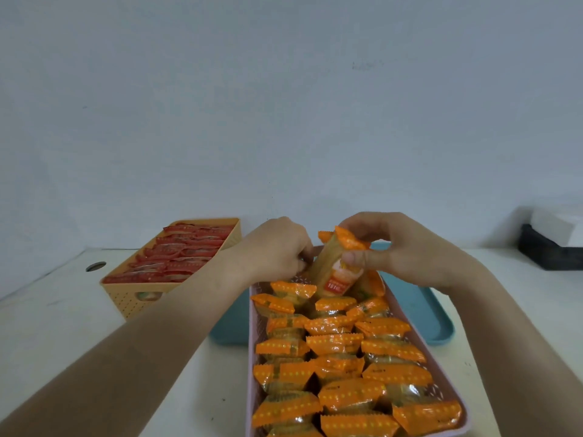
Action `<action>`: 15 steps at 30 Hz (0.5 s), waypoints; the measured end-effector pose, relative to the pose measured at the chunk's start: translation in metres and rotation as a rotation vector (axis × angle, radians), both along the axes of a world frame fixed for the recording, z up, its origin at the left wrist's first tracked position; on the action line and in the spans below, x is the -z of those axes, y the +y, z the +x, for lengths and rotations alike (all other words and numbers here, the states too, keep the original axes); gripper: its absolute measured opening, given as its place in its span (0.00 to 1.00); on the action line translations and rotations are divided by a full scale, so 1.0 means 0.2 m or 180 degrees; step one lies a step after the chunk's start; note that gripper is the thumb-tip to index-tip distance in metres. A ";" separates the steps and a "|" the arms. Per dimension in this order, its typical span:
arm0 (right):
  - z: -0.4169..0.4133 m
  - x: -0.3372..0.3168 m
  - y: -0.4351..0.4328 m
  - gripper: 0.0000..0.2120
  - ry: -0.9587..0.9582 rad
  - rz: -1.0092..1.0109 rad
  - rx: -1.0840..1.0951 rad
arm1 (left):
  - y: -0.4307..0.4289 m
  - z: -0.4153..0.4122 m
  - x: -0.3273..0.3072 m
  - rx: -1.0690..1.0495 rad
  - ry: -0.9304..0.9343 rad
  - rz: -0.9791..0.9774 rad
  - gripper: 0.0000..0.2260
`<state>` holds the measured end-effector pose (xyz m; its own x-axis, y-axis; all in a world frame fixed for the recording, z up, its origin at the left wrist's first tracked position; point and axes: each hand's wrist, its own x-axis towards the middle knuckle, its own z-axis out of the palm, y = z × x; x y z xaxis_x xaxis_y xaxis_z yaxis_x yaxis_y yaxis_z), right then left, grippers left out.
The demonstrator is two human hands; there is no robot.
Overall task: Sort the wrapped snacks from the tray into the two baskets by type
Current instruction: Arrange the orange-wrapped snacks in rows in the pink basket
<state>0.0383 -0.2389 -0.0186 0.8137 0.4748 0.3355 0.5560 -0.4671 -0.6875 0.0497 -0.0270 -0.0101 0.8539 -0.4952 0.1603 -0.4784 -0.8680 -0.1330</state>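
Placement seems to turn on whatever room is left at the far end of the pale pink perforated plastic basket (251,342), which sits on the blue plastic tray (438,323). The right hand (407,250) pinches the upper part of an orange-and-clear wrapped snack (332,269). Its long axis stands near upright, and its lower end dips into that far end, just below the grip. The left hand (277,250) lies just left of the snack, fingers curled; whether it holds anything I cannot tell. Matching orange-wrapped snacks (334,342) fill the rows nearer the person. Red-wrapped snacks (176,257) lie in the tan perforated basket (126,298), well apart to the left.
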 end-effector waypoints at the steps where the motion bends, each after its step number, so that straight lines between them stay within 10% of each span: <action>1: 0.00 0.00 -0.02 0.13 0.0108 0.0214 0.0045 | -0.01 0.00 -0.01 0.0028 -0.0014 0.0082 0.12; 15: -0.01 -0.03 -0.04 0.17 -0.0428 -0.0101 0.0622 | -0.15 0.04 0.08 0.0155 0.0577 0.1342 0.11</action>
